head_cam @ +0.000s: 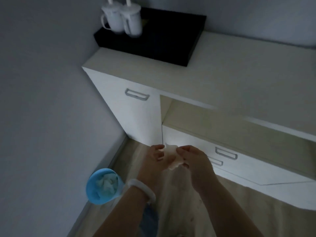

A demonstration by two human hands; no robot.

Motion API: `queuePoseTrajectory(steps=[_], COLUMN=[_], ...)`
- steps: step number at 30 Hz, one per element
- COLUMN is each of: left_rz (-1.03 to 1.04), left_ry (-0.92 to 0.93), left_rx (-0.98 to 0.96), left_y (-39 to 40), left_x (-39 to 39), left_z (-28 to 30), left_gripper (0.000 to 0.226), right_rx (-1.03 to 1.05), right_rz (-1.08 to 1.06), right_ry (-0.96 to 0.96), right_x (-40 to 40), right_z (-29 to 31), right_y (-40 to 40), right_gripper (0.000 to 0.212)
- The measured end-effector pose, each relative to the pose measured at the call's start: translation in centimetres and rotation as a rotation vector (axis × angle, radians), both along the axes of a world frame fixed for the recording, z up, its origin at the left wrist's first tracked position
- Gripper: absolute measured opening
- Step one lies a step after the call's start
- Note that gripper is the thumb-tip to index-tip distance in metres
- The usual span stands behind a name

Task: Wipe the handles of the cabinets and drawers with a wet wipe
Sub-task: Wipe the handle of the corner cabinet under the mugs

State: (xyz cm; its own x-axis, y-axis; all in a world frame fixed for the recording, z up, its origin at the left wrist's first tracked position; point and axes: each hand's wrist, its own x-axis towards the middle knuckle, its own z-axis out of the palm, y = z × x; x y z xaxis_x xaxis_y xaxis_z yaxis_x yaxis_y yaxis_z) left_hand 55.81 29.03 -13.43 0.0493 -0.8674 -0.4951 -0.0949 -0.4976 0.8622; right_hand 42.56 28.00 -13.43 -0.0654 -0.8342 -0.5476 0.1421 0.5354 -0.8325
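- Pinching the wipe (171, 157) between your left hand (154, 157) and right hand (195, 161), you hold it low before the drawers.
- No handle touched now (cabinet handle (136, 94), drawer handle (226, 153) both remain).

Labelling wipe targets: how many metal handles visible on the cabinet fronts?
3. One grey metal handle on the tall left door; two on the low drawers, upper and lower, the lower partly behind the right hand. More may be hidden.

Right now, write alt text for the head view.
Both hands, left hand and right hand, hold a crumpled wet wipe before a white cabinet with grey handles. A blue bin of used wipes stands on the floor at left.
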Motion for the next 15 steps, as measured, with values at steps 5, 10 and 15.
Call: queuePoseTrajectory(steps=[5,10,15], left_rz=[-0.019,0.122,0.347], left_ry=[-0.054,0.076,-0.006], left_rx=[-0.024,0.019,0.044], left_y=[-1.7,-6.3,-11.4], left_x=[4.1,9.5,13.7], left_z=[2.6,3.6,2.6], left_gripper=[0.009,0.012,0.022], right_rx=[-0.017,-0.191,-0.868], right_rz=[0.024,0.195,0.65], right_ry=[-0.013,0.211,0.911], right_x=[3.2,7.3,9.8], right_z=[3.7,5.5,5.9], right_y=[-3.4,-9.5,-17.9], right_gripper=[0.014,0.019,0.021])
